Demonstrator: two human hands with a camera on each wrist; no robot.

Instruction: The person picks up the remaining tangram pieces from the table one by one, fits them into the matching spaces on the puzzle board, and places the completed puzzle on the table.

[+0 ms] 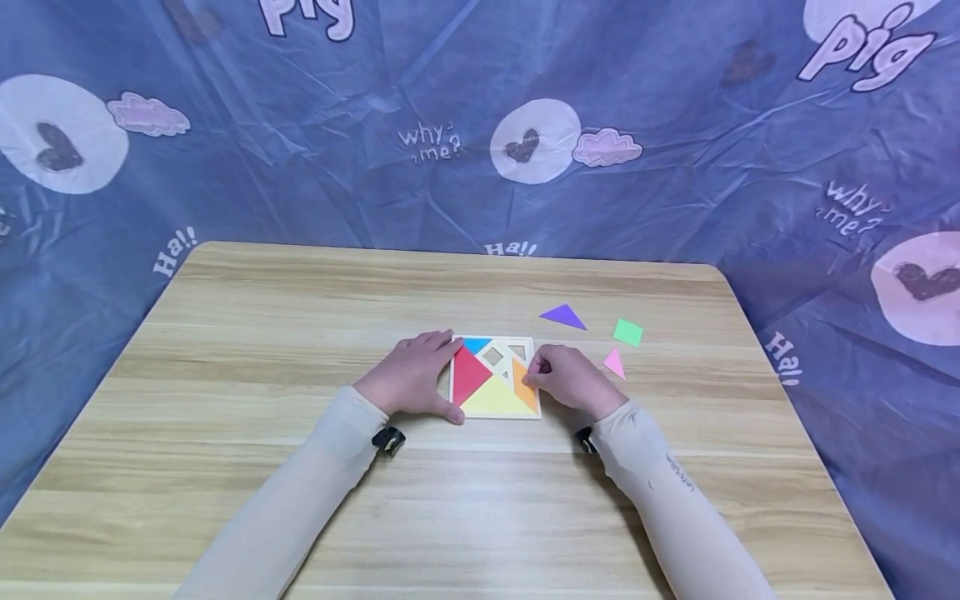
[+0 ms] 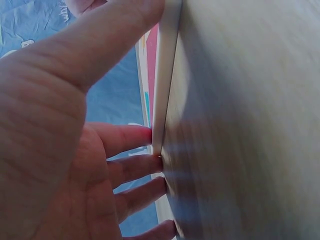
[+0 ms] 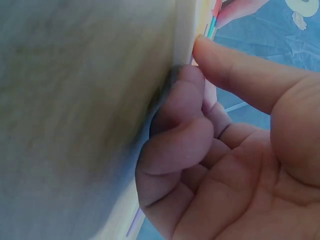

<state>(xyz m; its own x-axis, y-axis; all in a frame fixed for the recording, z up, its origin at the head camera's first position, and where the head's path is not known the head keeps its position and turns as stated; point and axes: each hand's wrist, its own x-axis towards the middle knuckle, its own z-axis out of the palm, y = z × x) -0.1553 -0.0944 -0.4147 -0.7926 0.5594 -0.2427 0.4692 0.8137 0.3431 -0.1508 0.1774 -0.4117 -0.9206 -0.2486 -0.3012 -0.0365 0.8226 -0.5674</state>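
A white-framed tangram board (image 1: 498,417) lies flat on the table with red (image 1: 469,377), yellow (image 1: 495,398) and blue (image 1: 476,344) pieces in it. My left hand (image 1: 414,372) rests at the board's left side, thumb near the bottom corner and index finger at the upper corner. In the left wrist view its fingers (image 2: 131,172) are spread and fairly straight against the edge. At the board's right side my right hand (image 1: 568,375) pinches the orange parallelogram piece (image 1: 522,388) with thumb and curled index finger. The right wrist view partly hides that pinch.
Right of the board, a purple triangle (image 1: 565,316), a green square (image 1: 628,332) and a pink triangle (image 1: 615,363) lie loose on the wooden table (image 1: 300,317). Several bare cutouts show in the board's upper right. A blue printed cloth (image 1: 360,125) hangs behind the table.
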